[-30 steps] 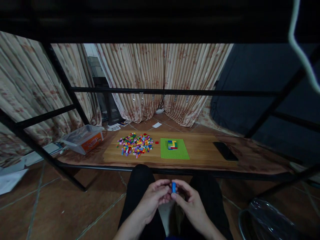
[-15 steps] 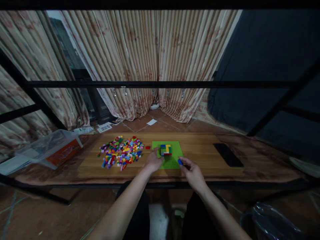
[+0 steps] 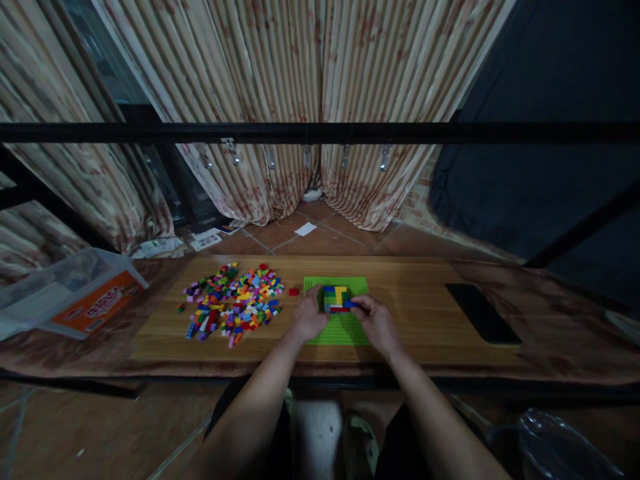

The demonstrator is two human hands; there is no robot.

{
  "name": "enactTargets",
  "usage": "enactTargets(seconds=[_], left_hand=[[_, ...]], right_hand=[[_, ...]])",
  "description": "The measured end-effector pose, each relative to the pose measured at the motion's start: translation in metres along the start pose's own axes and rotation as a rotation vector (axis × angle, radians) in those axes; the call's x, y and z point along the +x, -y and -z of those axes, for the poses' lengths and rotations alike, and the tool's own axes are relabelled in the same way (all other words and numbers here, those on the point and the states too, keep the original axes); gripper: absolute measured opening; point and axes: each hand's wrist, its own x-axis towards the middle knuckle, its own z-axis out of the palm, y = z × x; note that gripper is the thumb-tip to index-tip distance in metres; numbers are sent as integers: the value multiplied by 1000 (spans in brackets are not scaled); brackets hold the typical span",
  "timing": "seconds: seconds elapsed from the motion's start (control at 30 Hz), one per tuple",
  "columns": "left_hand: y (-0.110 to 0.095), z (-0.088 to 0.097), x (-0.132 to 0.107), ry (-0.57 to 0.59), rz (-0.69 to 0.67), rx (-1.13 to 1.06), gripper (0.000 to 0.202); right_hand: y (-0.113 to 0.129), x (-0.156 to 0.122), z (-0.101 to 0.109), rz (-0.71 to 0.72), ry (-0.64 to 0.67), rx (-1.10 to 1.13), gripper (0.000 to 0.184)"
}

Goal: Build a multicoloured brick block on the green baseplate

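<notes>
A green studded baseplate [image 3: 337,335] lies on the wooden board. On it stands a small build of toy bricks [image 3: 341,293] in blue, yellow, green and red. My left hand [image 3: 309,316] is at the build's left side, fingers extended and apart, with the fingertips close against the bricks; whether they press on it I cannot tell. Pinched between the thumb and fingers of my right hand [image 3: 376,322] is a blue brick [image 3: 351,304]. That brick is at the right front corner of the build. My fingertips partly cover it, so its seating is hidden.
Left of the baseplate lies a single red brick [image 3: 293,292], then a spread pile of loose mixed bricks [image 3: 235,300]. A black phone [image 3: 483,313] rests at the right of the wooden board [image 3: 415,287]. The clear plastic box [image 3: 95,293] sits far left. A dark metal bar [image 3: 320,133] crosses ahead.
My right hand has brought the blue brick left and forward, from the baseplate's right edge to the build. The left hand stays beside the build. The camera view has tilted down and closer.
</notes>
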Motion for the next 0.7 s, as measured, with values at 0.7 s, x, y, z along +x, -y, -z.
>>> enactTargets(seconds=[0.7], left_hand=[[0, -26, 3, -135, 90, 85, 56]], right_hand=[[-1, 3, -10, 63, 14, -65, 18]])
